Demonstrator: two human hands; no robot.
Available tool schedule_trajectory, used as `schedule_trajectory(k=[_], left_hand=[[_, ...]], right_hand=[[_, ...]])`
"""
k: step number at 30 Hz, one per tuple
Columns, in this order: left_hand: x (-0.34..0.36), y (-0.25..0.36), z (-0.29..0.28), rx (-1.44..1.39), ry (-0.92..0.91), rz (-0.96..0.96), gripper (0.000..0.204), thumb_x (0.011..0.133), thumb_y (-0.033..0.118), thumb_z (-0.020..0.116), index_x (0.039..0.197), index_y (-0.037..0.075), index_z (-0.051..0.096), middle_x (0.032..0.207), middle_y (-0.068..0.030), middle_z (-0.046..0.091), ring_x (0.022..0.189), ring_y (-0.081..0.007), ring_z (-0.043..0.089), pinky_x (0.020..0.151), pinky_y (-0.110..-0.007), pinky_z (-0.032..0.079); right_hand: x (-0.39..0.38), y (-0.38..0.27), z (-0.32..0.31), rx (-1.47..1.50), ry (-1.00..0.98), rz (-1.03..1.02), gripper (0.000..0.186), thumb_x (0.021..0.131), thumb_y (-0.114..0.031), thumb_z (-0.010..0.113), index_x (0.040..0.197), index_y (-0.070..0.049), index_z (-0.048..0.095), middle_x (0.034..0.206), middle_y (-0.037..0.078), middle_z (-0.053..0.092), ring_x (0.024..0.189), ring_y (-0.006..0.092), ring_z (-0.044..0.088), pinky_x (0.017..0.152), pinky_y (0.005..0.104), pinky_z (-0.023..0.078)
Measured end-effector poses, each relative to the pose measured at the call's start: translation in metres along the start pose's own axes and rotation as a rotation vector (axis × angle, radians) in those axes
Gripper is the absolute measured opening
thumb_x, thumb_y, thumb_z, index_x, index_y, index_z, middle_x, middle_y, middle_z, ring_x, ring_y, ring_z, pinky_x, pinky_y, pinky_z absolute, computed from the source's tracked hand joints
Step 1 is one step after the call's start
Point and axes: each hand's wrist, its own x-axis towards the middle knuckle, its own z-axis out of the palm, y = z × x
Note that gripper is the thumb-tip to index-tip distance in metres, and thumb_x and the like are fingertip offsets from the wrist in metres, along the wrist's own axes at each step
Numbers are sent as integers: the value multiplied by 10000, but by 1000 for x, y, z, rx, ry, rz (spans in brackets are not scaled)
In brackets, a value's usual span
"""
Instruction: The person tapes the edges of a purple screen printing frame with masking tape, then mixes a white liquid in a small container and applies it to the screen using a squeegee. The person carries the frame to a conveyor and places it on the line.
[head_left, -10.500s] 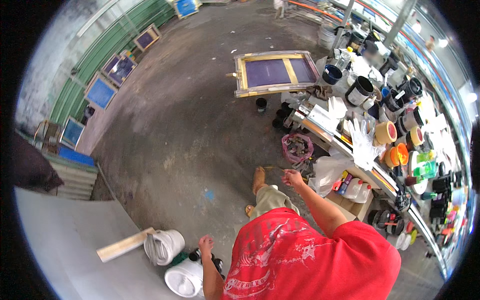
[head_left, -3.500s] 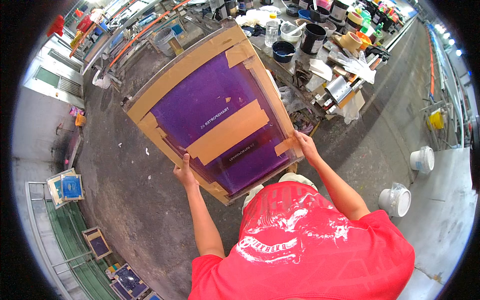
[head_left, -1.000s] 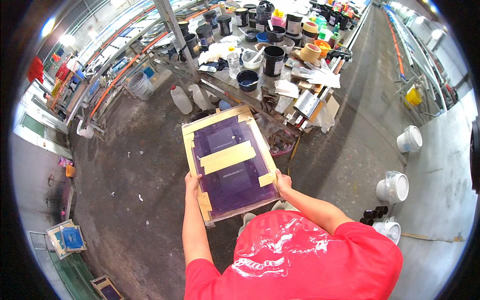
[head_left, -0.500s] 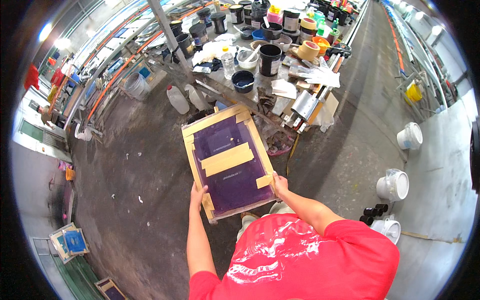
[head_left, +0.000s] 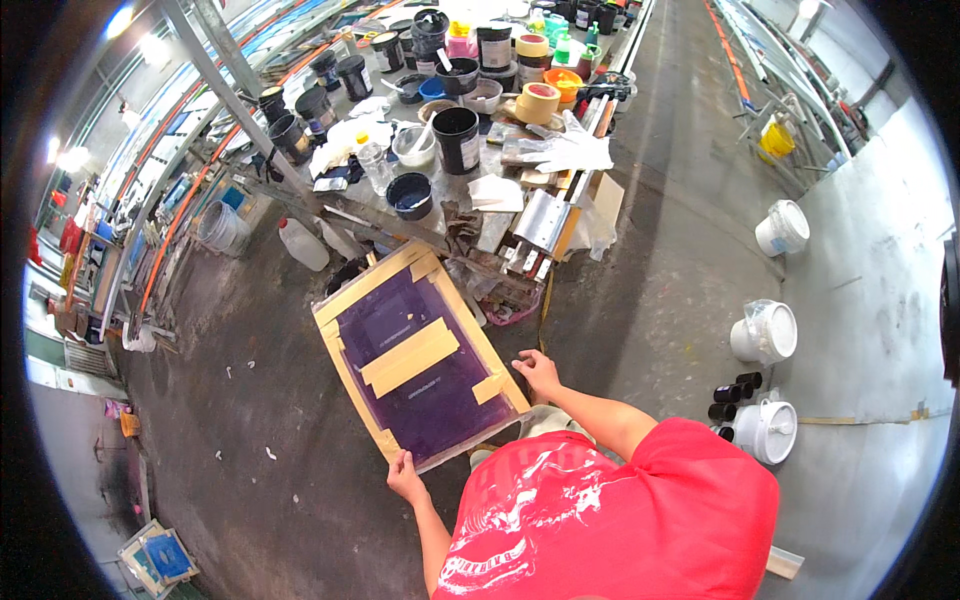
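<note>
Hands first: my left hand (head_left: 405, 477) curls closed around the near corner of the printing screen (head_left: 418, 367), and my right hand (head_left: 540, 372) grips its right edge, fingers wrapped on the wooden frame. I hold the purple mesh with its tan tape strips tilted above the concrete floor (head_left: 250, 420), in front of me. Beyond it stands the cluttered workbench (head_left: 470, 190) with a black ink pot (head_left: 457, 138). White buckets (head_left: 765, 332) sit well off to my right
</note>
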Motion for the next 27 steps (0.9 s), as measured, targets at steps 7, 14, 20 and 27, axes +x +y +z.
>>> schedule_trajectory(k=[7, 14, 20, 27], left_hand=[[-6, 10, 12, 121, 118, 12, 273, 811, -117, 563, 1066, -60, 643, 1217, -148, 582, 996, -228, 637, 834, -344, 543], [-14, 2, 30, -5, 205, -49, 460, 811, -170, 411, 1251, -61, 489, 1188, -151, 598, 1102, -261, 610, 915, -373, 513], [-32, 5, 44, 103, 280, 13, 292, 819, -125, 439, 974, -12, 659, 1269, -167, 540, 1184, -277, 555, 983, -363, 451], [-69, 18, 38, 9, 443, -107, 327, 793, -150, 450, 1016, -17, 647, 1289, -123, 523, 1138, -275, 577, 877, -354, 504]], right_hand=[[54, -1, -80, 266, 225, 45, 225, 782, -232, 785, 825, -22, 715, 744, 64, 708, 653, 107, 626, 632, 284, 501], [119, -21, -154, 450, 556, 116, 409, 912, -367, 672, 657, -71, 551, 576, 2, 541, 507, 90, 486, 498, 268, 382], [177, -85, -202, 481, 682, -84, 448, 1000, -353, 528, 646, -85, 466, 557, -1, 485, 496, 94, 464, 498, 269, 382], [225, -178, -188, 737, 527, -378, 218, 1026, -254, 472, 911, -71, 497, 715, -5, 503, 656, 88, 512, 591, 245, 422]])
